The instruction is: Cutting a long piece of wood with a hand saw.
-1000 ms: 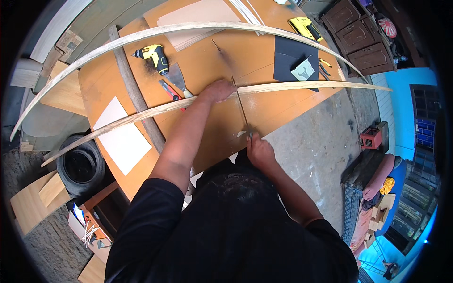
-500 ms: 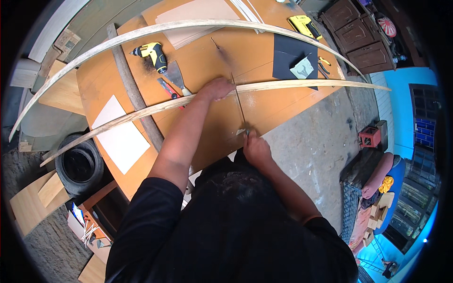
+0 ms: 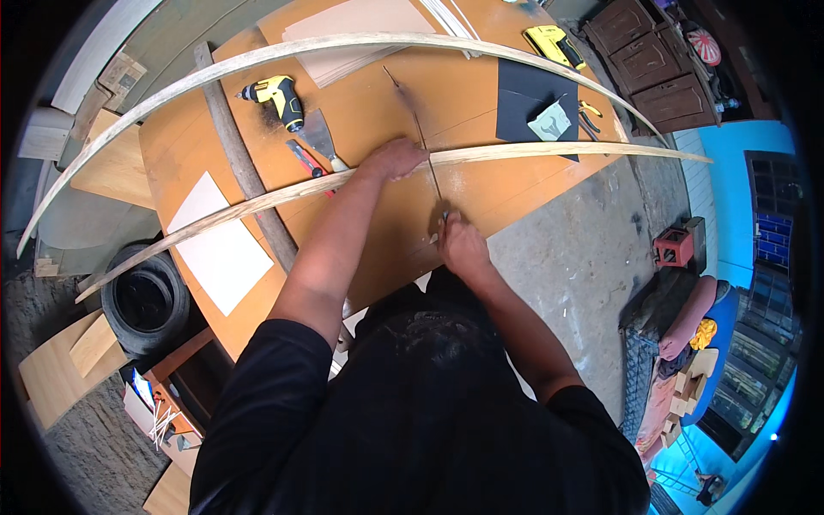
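Observation:
A long pale wooden strip (image 3: 549, 150) lies across the near part of the orange table, its left end reaching past the edge. My left hand (image 3: 397, 160) is closed over this strip near its middle, pressing it down. Just right of those fingers, a thin dark blade (image 3: 435, 184), seen almost edge-on and looking like a saw, crosses the strip. My right hand (image 3: 464, 246) grips the blade's near end by the table's front edge; its handle is mostly hidden by the fingers.
A second curved strip (image 3: 343, 41) arches across the far side. On the table (image 3: 360, 249) lie a yellow-black drill (image 3: 281, 101), scraper (image 3: 319, 136), red cutter (image 3: 306, 160), white sheet (image 3: 225, 257), round pole (image 3: 243, 172), black sheet (image 3: 519, 103) and pliers (image 3: 589, 120). Tires (image 3: 144, 300) stand at left.
My right hand has pushed away from me and slightly left, and the blade has slid farther past the strip. My left hand has stayed nearly still.

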Tool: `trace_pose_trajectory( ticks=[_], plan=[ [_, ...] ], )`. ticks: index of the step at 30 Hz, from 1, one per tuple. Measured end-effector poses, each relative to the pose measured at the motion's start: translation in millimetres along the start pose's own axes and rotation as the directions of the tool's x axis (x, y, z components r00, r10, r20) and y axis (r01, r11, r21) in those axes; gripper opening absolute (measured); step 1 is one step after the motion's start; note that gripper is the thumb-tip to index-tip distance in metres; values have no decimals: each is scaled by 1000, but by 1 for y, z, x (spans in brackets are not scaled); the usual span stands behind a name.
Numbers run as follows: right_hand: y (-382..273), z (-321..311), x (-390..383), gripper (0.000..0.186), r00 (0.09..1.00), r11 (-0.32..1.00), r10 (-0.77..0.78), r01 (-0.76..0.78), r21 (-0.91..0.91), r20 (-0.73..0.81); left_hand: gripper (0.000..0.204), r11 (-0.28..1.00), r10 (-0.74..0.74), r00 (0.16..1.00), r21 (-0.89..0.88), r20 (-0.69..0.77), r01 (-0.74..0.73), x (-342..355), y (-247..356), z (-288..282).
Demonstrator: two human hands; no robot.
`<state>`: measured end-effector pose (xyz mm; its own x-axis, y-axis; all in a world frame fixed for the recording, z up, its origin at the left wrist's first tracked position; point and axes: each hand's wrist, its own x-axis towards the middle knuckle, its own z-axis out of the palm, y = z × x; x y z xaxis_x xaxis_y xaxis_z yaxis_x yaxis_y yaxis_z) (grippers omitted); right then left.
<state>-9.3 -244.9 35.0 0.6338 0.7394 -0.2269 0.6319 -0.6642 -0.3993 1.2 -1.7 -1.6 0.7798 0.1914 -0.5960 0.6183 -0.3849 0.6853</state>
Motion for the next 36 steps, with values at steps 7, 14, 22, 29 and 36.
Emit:
trace_pose_trajectory(
  ticks=[7,14,22,29,36],
  plan=[
    [10,-14,-70,31,974,993,86,-100,58,212,49,1000,-16,1000,19,-12,16,1,-4,0],
    [7,2,14,31,1000,999,-27,26,42,8,48,1000,21,1000,-19,-3,-21,-2,5,1],
    [18,-12,-65,31,981,995,71,-83,60,182,48,1000,1,1000,-10,6,-1,6,-10,2],
    [7,-9,-24,32,988,993,70,-81,83,135,49,1000,-8,1000,2,5,8,2,-2,3],
    [12,6,-6,31,999,998,14,-17,63,42,47,1000,-25,1000,-8,7,25,3,-7,2]
  ],
)
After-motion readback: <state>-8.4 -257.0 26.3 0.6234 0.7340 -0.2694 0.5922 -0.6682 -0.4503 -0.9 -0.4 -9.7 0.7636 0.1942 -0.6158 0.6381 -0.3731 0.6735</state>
